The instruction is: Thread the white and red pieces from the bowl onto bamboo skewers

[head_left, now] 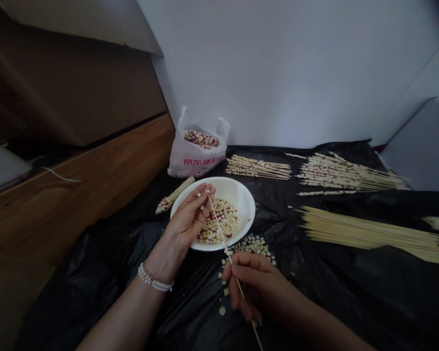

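My right hand [254,280] grips a thin wooden skewer [216,218] that slants up to the left, with a few pale corn kernels threaded partway along it. Over the white bowl [249,197], my left hand [186,217] is turned palm up. Its curled fingertips pinch a corn kernel [207,192] at the skewer's tip, and more kernels seem to rest in the fingers. Loose yellow and red corn kernels [225,222] lie in the bowl. Beside its lower right rim, a pile of pale kernels [254,245] sits on the black plastic sheet [190,312].
A white plastic bag [197,158] with speckled corn cobs stands behind the bowl. A partly stripped cob [175,195] lies left. Kernel-threaded skewers sit in a small bundle [258,167] and a larger heap [336,173]. Bare skewers [369,234] lie at right. A wooden board [95,175] borders the left.
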A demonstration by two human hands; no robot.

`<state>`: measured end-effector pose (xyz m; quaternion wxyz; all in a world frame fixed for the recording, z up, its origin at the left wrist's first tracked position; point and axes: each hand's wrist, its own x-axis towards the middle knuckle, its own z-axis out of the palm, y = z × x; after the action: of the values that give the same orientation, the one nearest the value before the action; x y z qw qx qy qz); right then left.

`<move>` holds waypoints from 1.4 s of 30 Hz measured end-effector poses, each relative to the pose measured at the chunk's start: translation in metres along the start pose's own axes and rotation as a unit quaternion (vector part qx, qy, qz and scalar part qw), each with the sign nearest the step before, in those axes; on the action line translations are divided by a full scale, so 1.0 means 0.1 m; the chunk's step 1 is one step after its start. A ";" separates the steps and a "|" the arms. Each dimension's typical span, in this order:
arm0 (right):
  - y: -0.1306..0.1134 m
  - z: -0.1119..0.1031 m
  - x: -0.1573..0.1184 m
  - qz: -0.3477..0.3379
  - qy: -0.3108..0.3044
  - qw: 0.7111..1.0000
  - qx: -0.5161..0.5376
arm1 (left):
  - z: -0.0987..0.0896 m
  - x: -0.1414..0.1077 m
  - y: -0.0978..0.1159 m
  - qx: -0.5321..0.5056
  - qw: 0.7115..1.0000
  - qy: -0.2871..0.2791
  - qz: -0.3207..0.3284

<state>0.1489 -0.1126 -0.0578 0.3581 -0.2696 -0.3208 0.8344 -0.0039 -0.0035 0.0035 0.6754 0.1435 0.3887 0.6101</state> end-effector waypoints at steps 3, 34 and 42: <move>0.00 0.01 0.00 0.001 -0.008 1.000 0.021 | 0.00 0.01 0.00 0.010 1.000 0.002 0.001; -0.01 0.02 0.00 -0.004 0.033 0.997 -0.067 | 0.00 0.01 0.05 -0.004 0.996 -0.039 -0.081; 0.02 0.04 -0.01 -0.017 0.038 0.996 -0.082 | -0.03 0.05 0.06 0.030 0.996 -0.037 -0.077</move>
<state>0.1461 -0.1161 -0.0562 0.3605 -0.3240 -0.3788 0.7884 -0.0108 0.0016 0.0042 0.7300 0.1556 0.3913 0.5383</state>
